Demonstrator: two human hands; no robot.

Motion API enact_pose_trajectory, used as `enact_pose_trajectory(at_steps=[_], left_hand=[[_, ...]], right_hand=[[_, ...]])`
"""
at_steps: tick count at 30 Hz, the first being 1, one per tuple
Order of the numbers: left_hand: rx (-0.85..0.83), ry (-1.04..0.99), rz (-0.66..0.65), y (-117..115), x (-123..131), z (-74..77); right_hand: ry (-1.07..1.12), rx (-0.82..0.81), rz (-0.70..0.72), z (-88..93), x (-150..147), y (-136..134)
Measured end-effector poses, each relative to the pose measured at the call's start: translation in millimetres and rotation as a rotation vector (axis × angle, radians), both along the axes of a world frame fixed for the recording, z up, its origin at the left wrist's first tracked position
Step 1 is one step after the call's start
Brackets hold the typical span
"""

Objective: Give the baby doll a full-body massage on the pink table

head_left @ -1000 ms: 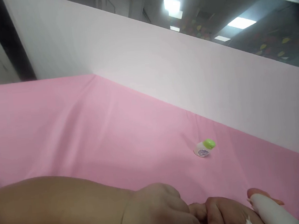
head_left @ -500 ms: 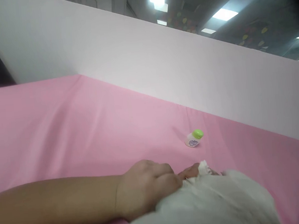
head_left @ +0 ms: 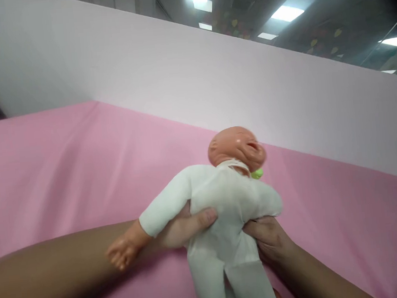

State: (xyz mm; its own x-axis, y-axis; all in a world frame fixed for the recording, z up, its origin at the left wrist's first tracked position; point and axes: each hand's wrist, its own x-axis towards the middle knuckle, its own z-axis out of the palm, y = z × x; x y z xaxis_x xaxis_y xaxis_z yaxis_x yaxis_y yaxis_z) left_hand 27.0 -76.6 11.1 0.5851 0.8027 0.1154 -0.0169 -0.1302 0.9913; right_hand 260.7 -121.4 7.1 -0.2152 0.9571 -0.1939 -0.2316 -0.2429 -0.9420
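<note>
A baby doll (head_left: pixel 221 207) with a soft white cloth body and a hard plastic head is held up in front of me, its head tilted to the right. My left hand (head_left: pixel 188 225) grips its side under the arm, thumb across the chest. My right hand (head_left: pixel 268 238) holds the other side under the other arm; its fingers are partly hidden behind the doll. The doll's plastic hand hangs over my left forearm. Behind the doll's head and shoulder, only the green cap (head_left: pixel 257 174) of a small bottle shows.
Pink cloth (head_left: pixel 134 174) covers the surface beneath, with folds at the left. A white panel wall (head_left: pixel 142 70) rises behind it. Beyond the wall's top edge are lit ceiling panels (head_left: pixel 287 13).
The doll has come upright, its head and chest now facing into view. Both hands have shifted to its sides under the arms. The bottle is now mostly covered by the doll.
</note>
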Motion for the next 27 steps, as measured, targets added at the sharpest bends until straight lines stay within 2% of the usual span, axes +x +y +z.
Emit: enact_pose_trajectory(at_steps=[3, 5, 12, 15, 18, 23, 27], left_hand=[[-0.011, 0.039, 0.015, 6, -5, 9.2], [-0.024, 0.072, 0.037, 12, -8, 12.4], [0.027, 0.252, 0.191, 35, -4, -1.4], [0.049, 0.352, 0.281, 40, -4, -4.4], [0.124, 0.499, 0.379, 42, -6, 0.8], [0.264, 0.785, 0.419, 48, -11, 17.3], [0.448, 0.948, 0.459, 55, -12, 24.0]], right_hand=[[-0.099, 0.015, -0.002, -16.6, 9, 16], [-0.175, 0.058, -0.001, -18.7, 11, 17], [-0.398, 0.12, 0.001, 1.2, 8, 20], [-0.452, 0.113, -0.009, 3.7, 9, 23], [-0.618, 0.139, -0.052, 0.6, 11, 26], [-0.935, 0.268, -0.163, -8.0, 14, 38], [-1.085, 0.297, -0.216, -8.2, 17, 48]])
